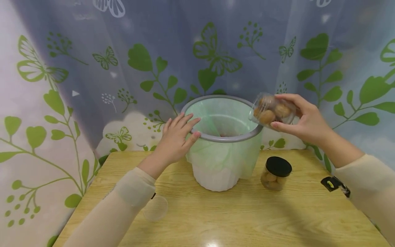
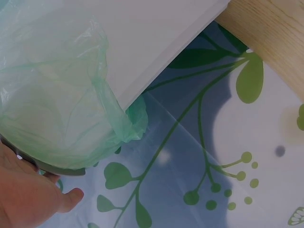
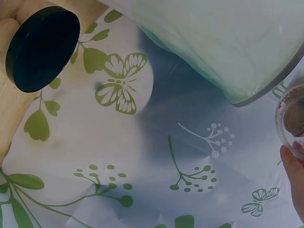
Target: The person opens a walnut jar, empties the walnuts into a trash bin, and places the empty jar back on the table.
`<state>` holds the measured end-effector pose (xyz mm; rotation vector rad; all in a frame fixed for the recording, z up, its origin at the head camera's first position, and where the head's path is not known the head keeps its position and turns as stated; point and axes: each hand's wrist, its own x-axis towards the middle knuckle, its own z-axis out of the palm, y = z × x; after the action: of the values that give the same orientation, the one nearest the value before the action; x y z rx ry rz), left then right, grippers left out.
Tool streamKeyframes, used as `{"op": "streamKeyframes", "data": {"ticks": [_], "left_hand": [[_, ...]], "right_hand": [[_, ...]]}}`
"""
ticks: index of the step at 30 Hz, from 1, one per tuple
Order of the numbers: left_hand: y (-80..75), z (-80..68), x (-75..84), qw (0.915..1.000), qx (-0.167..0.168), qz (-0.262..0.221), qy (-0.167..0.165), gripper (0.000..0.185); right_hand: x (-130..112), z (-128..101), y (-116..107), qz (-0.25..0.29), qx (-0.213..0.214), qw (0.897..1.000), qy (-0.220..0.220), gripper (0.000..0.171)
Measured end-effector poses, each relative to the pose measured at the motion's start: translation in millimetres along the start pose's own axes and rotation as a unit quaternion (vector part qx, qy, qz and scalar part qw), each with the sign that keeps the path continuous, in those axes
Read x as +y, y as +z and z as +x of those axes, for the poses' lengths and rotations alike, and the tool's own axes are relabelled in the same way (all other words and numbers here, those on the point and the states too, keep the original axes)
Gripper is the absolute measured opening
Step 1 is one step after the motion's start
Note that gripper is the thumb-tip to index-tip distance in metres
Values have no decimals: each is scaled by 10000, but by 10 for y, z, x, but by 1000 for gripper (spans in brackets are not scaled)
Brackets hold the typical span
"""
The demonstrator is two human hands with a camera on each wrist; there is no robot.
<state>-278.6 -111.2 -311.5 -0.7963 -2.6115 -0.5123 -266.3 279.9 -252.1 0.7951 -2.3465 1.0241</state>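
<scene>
Backing a wooden table (image 1: 234, 216): butterfly cloth (image 1: 176, 31); right hand (image 1: 310, 121) grips jar (image 1: 272, 111), left hand (image 1: 177, 139) outstretched.

glare (image 1: 212, 244) whitens the table (image 1: 191, 219) at my head view's bottom edge, and a soft shadow (image 1: 293, 216) lies on it below my right hand (image 1: 311, 122). my wrist views look dimmer and greyer.

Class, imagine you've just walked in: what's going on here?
A person's right hand holds a transparent jar of round brown pieces, tilted beside a white bin with a pale green plastic liner. The left hand is at the bin's grey rim. A black-lidded transparent jar stands upright on the yellowish wooden table.
</scene>
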Motion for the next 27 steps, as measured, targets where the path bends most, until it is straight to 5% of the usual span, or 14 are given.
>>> {"op": "streamKeyframes", "data": {"ticks": [19, 27], "left_hand": [[0, -2, 8, 10000, 46, -3, -8, 83], [12, 1, -5, 10000, 77, -12, 22, 81]], "right_hand": [[-25, 208, -88, -643, -110, 9973, -345, 78], [-77, 255, -114, -788, -265, 9965, -23, 76]]}}
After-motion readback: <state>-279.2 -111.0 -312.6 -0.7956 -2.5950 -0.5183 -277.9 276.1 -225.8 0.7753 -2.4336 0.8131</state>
